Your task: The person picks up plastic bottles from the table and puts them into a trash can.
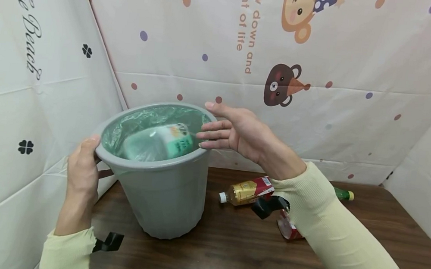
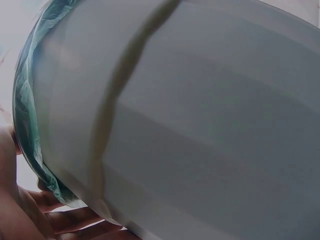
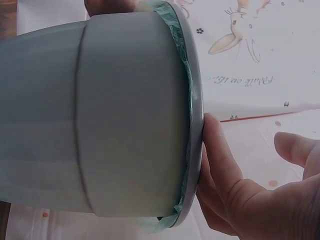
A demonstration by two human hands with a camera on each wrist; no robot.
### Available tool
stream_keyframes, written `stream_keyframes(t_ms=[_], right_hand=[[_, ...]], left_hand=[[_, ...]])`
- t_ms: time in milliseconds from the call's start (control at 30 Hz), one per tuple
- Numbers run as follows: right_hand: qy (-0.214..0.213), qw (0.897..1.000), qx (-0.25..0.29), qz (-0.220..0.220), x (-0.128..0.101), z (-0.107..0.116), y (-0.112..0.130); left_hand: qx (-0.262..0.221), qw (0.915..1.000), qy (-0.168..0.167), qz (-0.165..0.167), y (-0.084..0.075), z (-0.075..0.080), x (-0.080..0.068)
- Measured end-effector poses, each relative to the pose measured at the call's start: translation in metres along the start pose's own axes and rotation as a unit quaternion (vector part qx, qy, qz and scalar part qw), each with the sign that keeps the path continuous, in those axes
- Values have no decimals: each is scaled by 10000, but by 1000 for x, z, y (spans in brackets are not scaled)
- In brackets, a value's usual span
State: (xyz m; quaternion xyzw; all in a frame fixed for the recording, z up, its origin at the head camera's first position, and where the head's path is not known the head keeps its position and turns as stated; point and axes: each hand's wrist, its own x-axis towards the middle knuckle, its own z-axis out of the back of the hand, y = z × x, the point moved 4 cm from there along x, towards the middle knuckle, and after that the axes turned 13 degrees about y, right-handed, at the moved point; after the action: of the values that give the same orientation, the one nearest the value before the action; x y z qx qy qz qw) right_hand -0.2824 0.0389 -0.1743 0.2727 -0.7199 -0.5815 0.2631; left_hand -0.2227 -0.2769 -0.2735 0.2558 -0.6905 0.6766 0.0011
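Observation:
A grey trash bin [image 1: 170,199] with a green plastic liner [image 1: 112,135] stands at the left of the table. Inside it lies a large clear bottle [image 1: 156,144] with a green and white label, slightly blurred. My left hand [image 1: 82,169] grips the bin's left rim, thumb on top and fingers underneath, along the outer wall in the left wrist view. At the opposite side is my right hand [image 1: 246,135], its fingers straight and its thumb spread. Those fingertips reach the rim [image 3: 196,115] in the right wrist view.
Right of the bin, a bottle with yellow liquid and a red label [image 1: 246,191] lies on the brown table [image 1: 223,256]. Behind my right sleeve are a red-labelled clear container [image 1: 288,228] and a green bottle with a yellow cap [image 1: 344,194]. Printed white sheets [image 1: 194,33] enclose the table.

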Motion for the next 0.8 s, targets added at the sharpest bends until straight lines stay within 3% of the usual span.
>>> stream_keyframes(t_ms=[800], right_hand=[[297, 9992, -154, 218, -6, 3, -5]], left_hand=[[71, 10000, 46, -35, 0, 0, 0]])
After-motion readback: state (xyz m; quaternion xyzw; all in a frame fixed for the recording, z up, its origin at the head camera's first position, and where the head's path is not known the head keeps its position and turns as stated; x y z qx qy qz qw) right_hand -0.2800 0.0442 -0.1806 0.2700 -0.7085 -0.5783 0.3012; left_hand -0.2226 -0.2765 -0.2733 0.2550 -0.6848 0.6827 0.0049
